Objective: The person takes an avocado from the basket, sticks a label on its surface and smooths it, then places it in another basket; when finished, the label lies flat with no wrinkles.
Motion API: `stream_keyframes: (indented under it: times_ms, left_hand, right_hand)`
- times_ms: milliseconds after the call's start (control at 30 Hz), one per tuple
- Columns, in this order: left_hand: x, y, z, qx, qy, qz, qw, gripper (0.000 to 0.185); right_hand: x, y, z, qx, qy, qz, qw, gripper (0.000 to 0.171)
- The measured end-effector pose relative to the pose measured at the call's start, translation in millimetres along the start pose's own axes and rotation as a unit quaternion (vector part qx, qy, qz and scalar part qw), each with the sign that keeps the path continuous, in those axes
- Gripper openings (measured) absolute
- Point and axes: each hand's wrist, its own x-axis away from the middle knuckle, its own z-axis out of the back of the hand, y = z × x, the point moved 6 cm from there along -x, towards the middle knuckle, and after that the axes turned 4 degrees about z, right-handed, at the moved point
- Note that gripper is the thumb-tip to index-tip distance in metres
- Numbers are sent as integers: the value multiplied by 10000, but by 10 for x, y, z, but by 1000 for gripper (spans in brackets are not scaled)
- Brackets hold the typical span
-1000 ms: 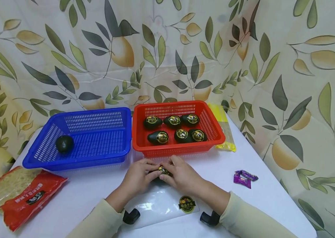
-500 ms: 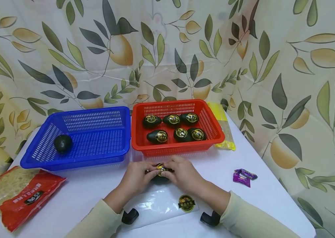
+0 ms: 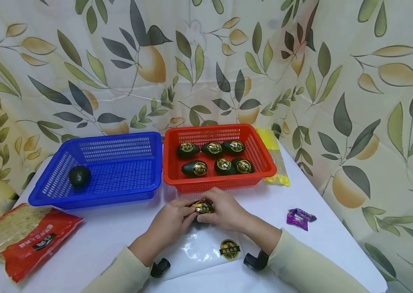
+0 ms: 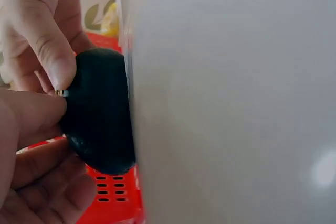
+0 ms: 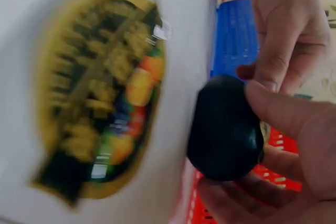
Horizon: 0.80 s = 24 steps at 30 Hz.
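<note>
Dark avocado-shaped fruit with gold round sticker on top, held low over white bench, just in front of red basket. Left hand and right hand both pinch it, fingertips curled round sides, thumbs near sticker. Fruit looks smooth, firm, fairly light; likely slippery, best held round widest middle. Six stickered fruits in red basket; one bare fruit in blue basket. Clear stickered bag under wrists.

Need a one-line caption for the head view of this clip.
Both hands, left hand and right hand, hold a dark stickered avocado on the white table before the red basket and blue basket.
</note>
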Motion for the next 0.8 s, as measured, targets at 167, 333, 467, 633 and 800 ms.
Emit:
stream_keyframes:
  times_ms: [167,333,467,633,800]
  left_hand:
    - [-17,-205,-28,1229,-307,1201,9846,16]
    - [-32,-484,-48,3193,-431,2863,9024,22]
    - [-54,-604,-71,4409,-256,3645,8198,35]
    - [-95,-650,-93,5347,56,3919,7486,41]
    - [-121,-653,-133,5707,229,3996,7170,37]
  right_hand:
    - [-84,-45,-72,196,-586,224,9978,53]
    - [-125,-51,-100,54,-808,241,9964,60]
    - [-115,-7,-59,-183,-994,108,9948,62]
    - [-86,-74,221,-774,-1473,129,9860,53]
    - [-231,-269,770,-850,-1604,326,9828,52]
